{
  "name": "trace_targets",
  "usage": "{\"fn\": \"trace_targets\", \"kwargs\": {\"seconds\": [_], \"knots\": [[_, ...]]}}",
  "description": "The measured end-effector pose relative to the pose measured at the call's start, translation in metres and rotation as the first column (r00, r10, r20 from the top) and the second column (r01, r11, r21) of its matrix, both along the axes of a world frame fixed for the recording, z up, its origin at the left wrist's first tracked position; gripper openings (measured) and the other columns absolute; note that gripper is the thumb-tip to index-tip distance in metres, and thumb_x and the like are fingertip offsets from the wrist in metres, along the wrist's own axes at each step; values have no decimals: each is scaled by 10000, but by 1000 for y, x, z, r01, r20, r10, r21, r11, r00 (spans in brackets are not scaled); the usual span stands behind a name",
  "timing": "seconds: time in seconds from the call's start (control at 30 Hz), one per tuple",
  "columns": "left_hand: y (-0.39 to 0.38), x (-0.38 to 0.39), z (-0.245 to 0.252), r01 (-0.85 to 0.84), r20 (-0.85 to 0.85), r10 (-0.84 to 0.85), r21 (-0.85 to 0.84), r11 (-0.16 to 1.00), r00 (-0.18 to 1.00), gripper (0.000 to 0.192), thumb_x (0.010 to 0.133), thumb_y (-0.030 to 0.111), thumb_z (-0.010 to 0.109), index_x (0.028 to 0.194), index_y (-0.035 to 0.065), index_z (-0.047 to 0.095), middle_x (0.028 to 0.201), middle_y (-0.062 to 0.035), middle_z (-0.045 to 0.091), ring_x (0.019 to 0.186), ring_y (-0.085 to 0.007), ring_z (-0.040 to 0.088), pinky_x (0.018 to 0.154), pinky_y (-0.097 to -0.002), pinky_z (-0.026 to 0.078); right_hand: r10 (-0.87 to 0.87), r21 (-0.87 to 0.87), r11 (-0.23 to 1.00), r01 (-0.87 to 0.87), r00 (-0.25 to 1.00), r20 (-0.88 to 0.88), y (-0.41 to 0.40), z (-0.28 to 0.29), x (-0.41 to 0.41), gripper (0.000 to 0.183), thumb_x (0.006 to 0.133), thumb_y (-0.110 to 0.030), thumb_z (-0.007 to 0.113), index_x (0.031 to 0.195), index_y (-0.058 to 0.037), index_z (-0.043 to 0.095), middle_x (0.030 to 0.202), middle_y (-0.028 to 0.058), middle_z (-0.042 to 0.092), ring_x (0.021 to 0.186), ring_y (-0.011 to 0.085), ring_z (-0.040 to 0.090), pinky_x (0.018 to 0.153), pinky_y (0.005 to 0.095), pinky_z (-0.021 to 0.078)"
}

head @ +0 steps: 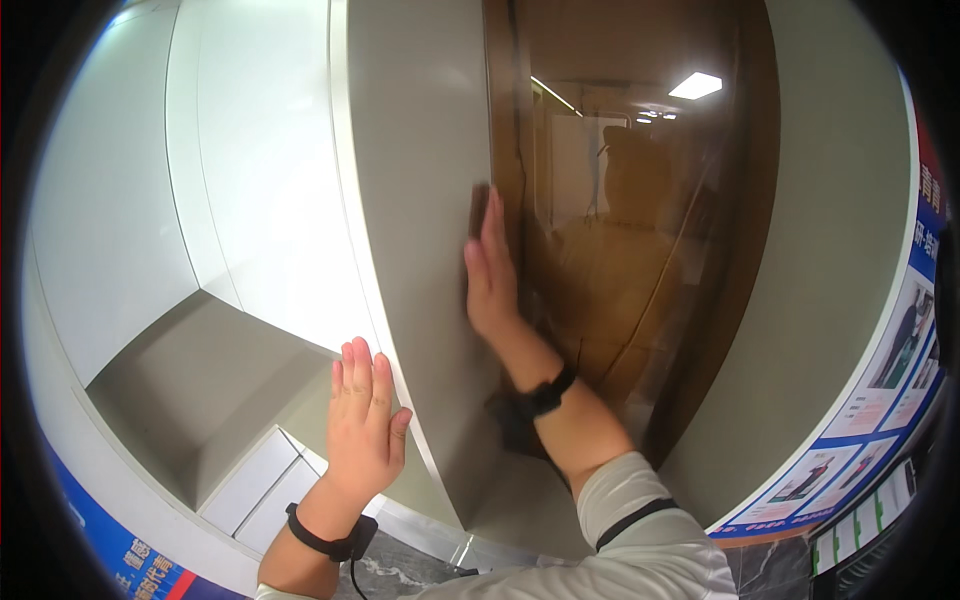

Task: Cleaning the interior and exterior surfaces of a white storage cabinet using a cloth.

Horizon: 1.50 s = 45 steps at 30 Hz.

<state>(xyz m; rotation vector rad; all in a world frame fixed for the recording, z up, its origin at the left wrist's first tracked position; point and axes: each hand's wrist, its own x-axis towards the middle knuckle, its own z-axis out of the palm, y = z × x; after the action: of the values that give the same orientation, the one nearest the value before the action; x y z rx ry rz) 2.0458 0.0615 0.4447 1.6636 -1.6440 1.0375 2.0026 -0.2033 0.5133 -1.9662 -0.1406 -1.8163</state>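
My left hand (364, 427), wearing a black wrist strap, is raised with straight fingers and thumb apart, holding nothing. Its fingertips are near the lower edge of a glossy white cabinet door (277, 187); contact cannot be told. Higher up, my right hand (491, 277) stands edge-on, with straight fingers, at the border between a grey side panel (420, 225) and a brown-framed glossy door (600, 300). A small dark brown piece (478, 210) shows beside its fingertips; whether I grip it is unclear. The right wrist also bears a black strap and device (547, 390).
An open cabinet recess (195, 360) lies at lower left, with white drawer fronts (262, 480) below. Beyond the brown door is a grey-beige wall (832, 225). Posters (817, 472) with pictures and writing line the right. A dark marbled floor (397, 562) shows below.
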Motion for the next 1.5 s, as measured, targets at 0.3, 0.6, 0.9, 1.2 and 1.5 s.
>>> {"fn": "trace_targets", "kwargs": {"seconds": [0.3, 0.6, 0.9, 1.2, 1.5], "knots": [[11, -1, -2, 16, -31, -15, 38, 999, 999, 784, 872, 82, 668, 1555, -81, 319, 1631, -343, 227, 1501, -530, 258, 1191, -629, 254, -71, -33, 997, 70, 997, -21, -5, 267, 9, 745, 1080, -493, 316, 1620, 0, 170, 1709, 170, 149, 1590, 280, 105, 1272, 356, 148], [6, 2, -2, 29, -78, -27, 25, 999, 997, 788, 863, 114, 719, 1558, -14, 369, 1629, -315, 264, 1493, -515, 288, 1185, -628, 267, 103, -147, 985, -90, 991, 83, -30, 239, 23, 650, 1093, -391, 387, 1618, -40, 234, 1698, 159, 213, 1586, 298, 133, 1270, 363, 143], [2, 5, -9, 62, -86, -64, -22, 998, 994, 785, 871, 107, 714, 1570, 14, 368, 1627, -312, 273, 1486, -528, 292, 1180, -644, 260, 89, -580, 813, -52, 995, 36, 80, 176, -23, 631, 1080, -294, 423, 1623, -32, 236, 1713, 182, 141, 1588, 361, 83, 1269, 455, 81], [14, 13, 13, -134, 162, 132, 3, 991, 978, 918, 753, 367, 836, 1518, 28, 458, 1630, -208, 353, 1512, -424, 321, 1155, -683, 242, 57, -524, 849, 70, 973, 222, 48, 319, 4, 625, 1087, -369, 406, 1600, -31, 289, 1678, 196, 242, 1555, 389, 202, 1263, 420, 184], [11, 4, 43, -5, 165, 13, -49, 999, 986, 774, 848, 347, 782, 1491, 41, 480, 1432, -178, 552, 1334, -404, 512, 1088, -543, 412, 60, -117, 992, -47, 993, 104, -35, 334, 16, 620, 1106, -366, 344, 1622, -43, 228, 1693, 174, 218, 1581, 312, 150, 1274, 366, 137]]}}
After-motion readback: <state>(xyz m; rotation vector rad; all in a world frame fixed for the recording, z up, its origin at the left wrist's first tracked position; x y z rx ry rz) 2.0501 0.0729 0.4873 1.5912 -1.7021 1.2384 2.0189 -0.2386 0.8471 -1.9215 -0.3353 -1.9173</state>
